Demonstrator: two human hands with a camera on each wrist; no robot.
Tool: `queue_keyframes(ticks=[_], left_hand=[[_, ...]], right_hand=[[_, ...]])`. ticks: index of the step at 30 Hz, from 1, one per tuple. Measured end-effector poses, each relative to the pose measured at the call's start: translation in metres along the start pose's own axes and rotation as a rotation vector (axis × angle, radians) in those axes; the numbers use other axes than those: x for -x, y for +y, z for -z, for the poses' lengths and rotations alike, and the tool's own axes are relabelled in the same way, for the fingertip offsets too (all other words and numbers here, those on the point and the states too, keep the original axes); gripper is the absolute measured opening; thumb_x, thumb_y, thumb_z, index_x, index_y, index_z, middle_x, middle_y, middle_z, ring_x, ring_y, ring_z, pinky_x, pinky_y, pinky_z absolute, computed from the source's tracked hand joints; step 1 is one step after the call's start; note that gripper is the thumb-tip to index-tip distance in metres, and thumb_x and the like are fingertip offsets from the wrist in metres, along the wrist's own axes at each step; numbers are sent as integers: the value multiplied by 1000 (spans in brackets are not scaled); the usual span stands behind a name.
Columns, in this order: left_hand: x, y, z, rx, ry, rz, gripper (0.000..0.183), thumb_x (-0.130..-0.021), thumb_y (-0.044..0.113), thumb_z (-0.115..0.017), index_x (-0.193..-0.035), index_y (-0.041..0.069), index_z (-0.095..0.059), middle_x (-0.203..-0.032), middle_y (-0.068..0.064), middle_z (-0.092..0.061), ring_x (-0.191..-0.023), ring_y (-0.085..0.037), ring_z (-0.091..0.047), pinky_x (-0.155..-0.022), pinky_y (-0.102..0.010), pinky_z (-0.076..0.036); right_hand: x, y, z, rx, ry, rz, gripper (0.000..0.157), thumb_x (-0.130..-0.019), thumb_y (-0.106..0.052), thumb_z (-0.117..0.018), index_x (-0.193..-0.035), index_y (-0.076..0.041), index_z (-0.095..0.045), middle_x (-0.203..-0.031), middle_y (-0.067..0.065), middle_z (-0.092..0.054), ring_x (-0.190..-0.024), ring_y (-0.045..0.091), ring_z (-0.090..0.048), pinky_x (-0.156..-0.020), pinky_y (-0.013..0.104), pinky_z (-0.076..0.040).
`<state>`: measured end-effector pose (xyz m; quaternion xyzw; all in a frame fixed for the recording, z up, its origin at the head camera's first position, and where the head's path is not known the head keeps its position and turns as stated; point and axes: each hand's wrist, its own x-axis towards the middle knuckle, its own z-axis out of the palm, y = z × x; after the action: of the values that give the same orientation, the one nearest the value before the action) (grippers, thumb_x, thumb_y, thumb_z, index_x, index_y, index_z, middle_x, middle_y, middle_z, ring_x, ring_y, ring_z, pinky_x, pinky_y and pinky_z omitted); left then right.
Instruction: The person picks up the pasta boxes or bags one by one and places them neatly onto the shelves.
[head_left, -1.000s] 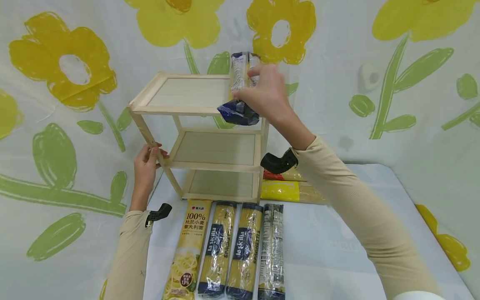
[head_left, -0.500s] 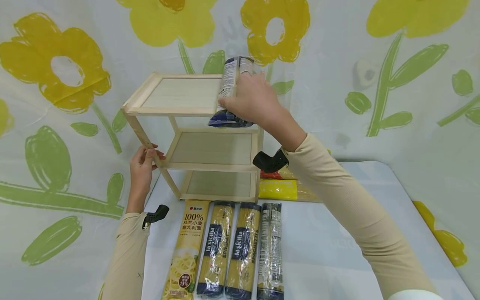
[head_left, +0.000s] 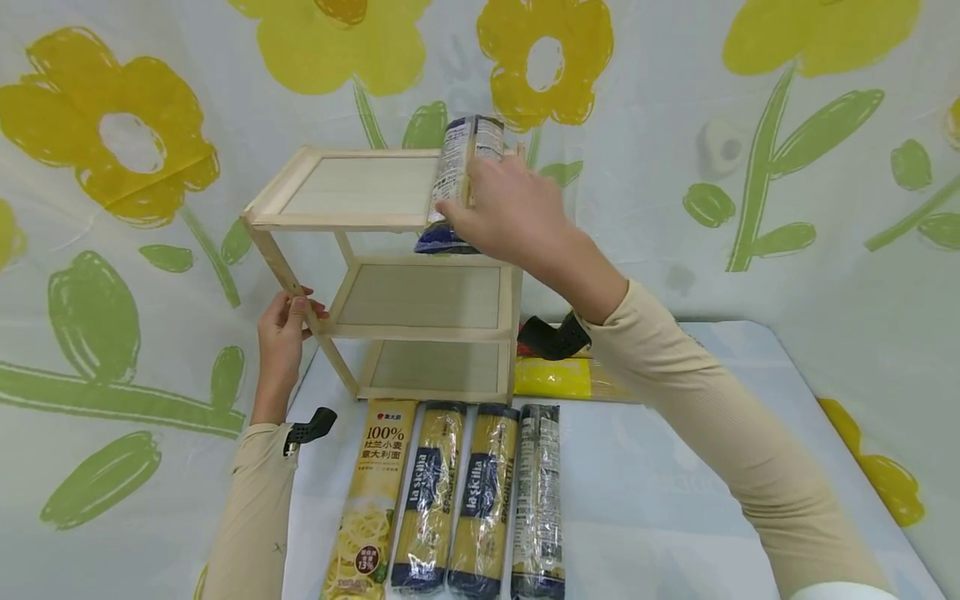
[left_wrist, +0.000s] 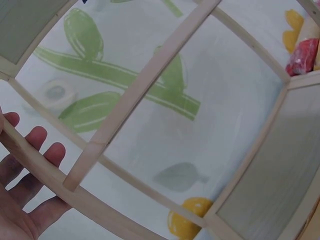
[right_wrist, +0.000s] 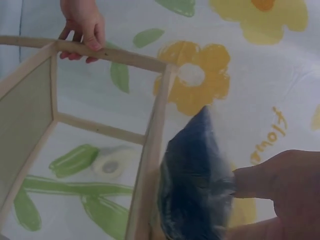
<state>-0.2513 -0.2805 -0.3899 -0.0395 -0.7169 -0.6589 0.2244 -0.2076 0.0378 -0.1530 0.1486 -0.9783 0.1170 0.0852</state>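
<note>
My left hand grips the left front post of a three-tier wooden rack; in the left wrist view its fingers curl round the wood. At the right end of the top shelf, my right hand holds a pack of spaghetti with a printed label and dark blue ends. The pack lies front to back over the shelf, its near end jutting past the front edge. In the right wrist view that blue end shows beside the thumb. The hand hides the pack's right side.
In front of the rack lie a yellow pasta packet, two blue-labelled spaghetti packs and one pack label side up. Right of the rack lie a yellow-wrapped noodle pack and a red one behind. A flower-printed cloth hangs behind.
My right hand has brought the spaghetti pack slightly left and lower onto the top shelf, and its wrist has shifted. My left hand keeps its grip on the post.
</note>
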Motion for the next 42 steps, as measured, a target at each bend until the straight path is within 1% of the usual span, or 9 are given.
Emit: queue_keyframes(ticks=[2, 4, 7, 11, 20, 28, 32, 36, 42], left_hand=[[0, 1, 0, -13, -1, 0, 22, -98, 27, -50, -108, 11, -61, -91, -10, -64, -85, -20, -63, -69, -23, -50], [1, 2, 0, -16, -2, 5, 21, -98, 26, -49, -108, 12, -61, -91, -10, -64, -86, -20, -63, -69, -24, -50], [1, 4, 0, -24, 1, 2, 19, -99, 22, -48, -108, 11, -61, -91, -12, -64, -85, -20, -63, -68, -24, -51], [1, 4, 0, -19, 2, -7, 19, -99, 21, -47, -108, 11, -61, -91, -14, -64, -84, -19, -64, -68, -24, -51], [0, 3, 0, -2, 0, -22, 23, -98, 26, -48, -109, 10, -61, -90, -11, -64, -83, -16, -64, -68, -23, -51], [11, 27, -5, -38, -23, -32, 22, -100, 20, -45, -109, 7, -60, -92, -20, -62, -85, -20, -64, -69, -25, -51], [11, 27, -6, -28, -24, -29, 22, -100, 19, -46, -109, 5, -60, -91, -18, -62, -84, -20, -64, -70, -25, -51], [11, 27, -5, -24, -22, -34, 20, -100, 20, -45, -107, 9, -61, -91, -18, -62, -84, -20, -64, -70, -25, -51], [6, 15, -3, -25, -13, -19, 22, -99, 24, -46, -109, 10, -61, -93, -19, -62, -85, -20, -63, -70, -24, -51]], right_hand=[[7, 2, 3, -28, 19, 40, 39, -94, -47, -50, -96, -9, -55, -83, 7, -48, -79, 23, -48, -58, 36, -40], [13, 5, 7, -61, 29, 80, 36, -94, -44, -53, -98, -9, -56, -82, 7, -49, -76, 22, -46, -58, 35, -37], [22, 8, 13, -107, 15, 121, 39, -93, -41, -56, -116, -10, -59, -100, 7, -59, -90, 22, -54, -68, 36, -44], [36, 13, 21, -160, 2, 141, 48, -92, -40, -58, -131, -12, -54, -128, 5, -56, -115, 23, -51, -87, 43, -44], [72, 31, 24, -255, 79, 211, 43, -91, -34, -63, -125, -10, -58, -122, 5, -59, -99, 22, -54, -85, 40, -41], [96, 54, 13, -296, 118, 246, 35, -89, -30, -66, -117, -9, -62, -117, 3, -62, -95, 21, -55, -82, 40, -42], [108, 62, 6, -303, 121, 245, 33, -89, -28, -66, -117, -10, -63, -116, 3, -62, -94, 20, -55, -75, 37, -46], [120, 70, -3, -320, 125, 239, 33, -89, -27, -67, -116, -10, -63, -115, 3, -63, -92, 19, -56, -68, 34, -48], [138, 81, -20, -370, 127, 229, 33, -87, -24, -70, -115, -9, -64, -112, 3, -64, -91, 18, -58, -69, 36, -48]])
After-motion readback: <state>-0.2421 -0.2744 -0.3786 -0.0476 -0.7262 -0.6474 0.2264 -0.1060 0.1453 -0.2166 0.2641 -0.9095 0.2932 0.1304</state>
